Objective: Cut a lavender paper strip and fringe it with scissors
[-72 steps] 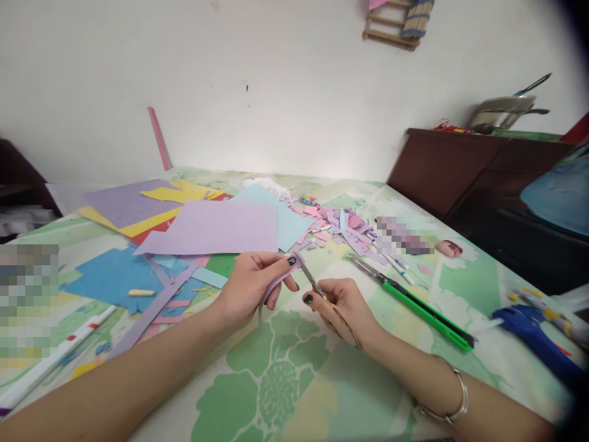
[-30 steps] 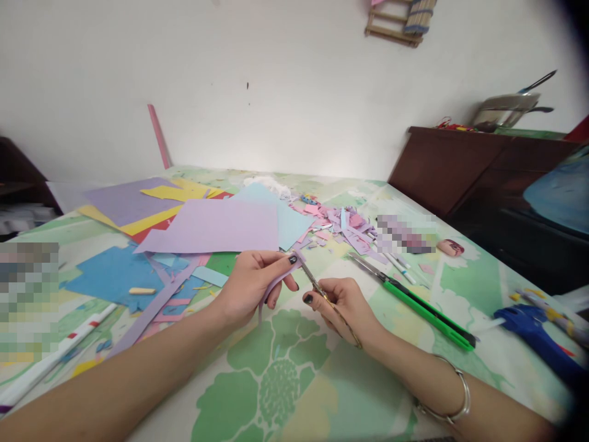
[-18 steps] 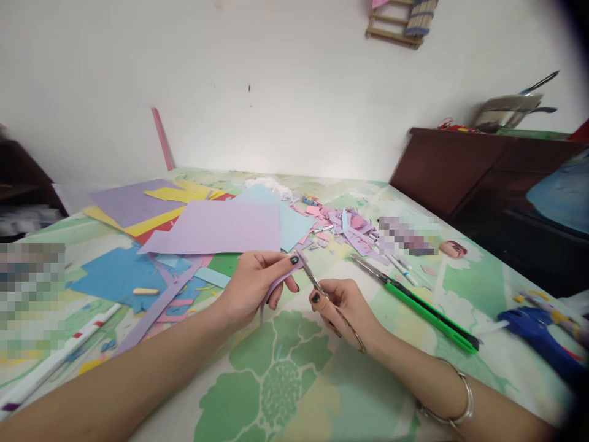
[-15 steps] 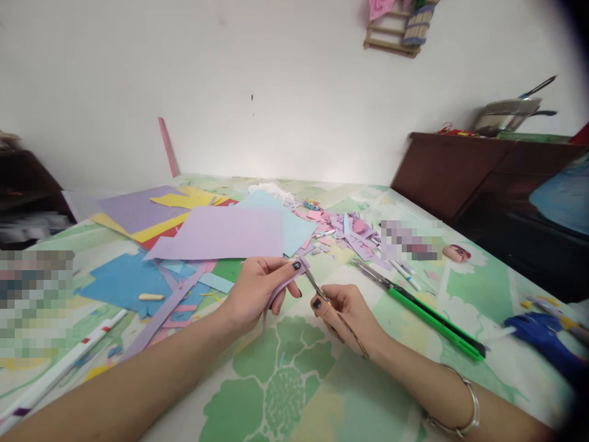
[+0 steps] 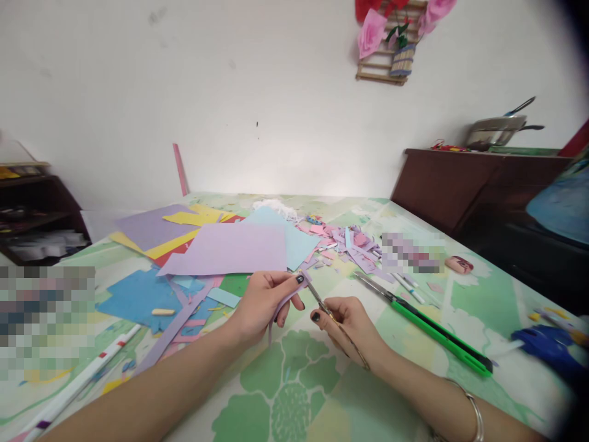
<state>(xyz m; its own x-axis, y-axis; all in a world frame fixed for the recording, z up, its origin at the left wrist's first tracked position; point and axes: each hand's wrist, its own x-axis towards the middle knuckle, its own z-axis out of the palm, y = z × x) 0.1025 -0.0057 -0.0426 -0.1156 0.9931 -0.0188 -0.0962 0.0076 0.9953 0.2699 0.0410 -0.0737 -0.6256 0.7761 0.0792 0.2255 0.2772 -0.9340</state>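
My left hand (image 5: pixel 269 302) pinches a narrow lilac paper strip (image 5: pixel 293 291) between thumb and fingers, and the strip's tail hangs below the hand. My right hand (image 5: pixel 347 325) is wrapped round a pair of scissors (image 5: pixel 323 306), whose blades point up and left and meet the strip's end by my left fingertips. Whether the blades are parted I cannot tell. Just beyond my left hand lies a lilac paper sheet (image 5: pixel 230 248), overlapping a light blue sheet (image 5: pixel 299 242). A green utility knife (image 5: pixel 437 331) lies right of my right hand.
Paper scraps (image 5: pixel 352 239) are heaped behind my hands. Blue paper (image 5: pixel 133 301) and a long white stick (image 5: pixel 87 380) lie at the left. A blue glue gun (image 5: pixel 547 347) rests near the right edge. Behind the table stand a wall and a brown cabinet (image 5: pixel 427 190).
The view has tilted up, so everything sits lower and more of the wall hanging shows. Both hands keep their holds on the strip and scissors.
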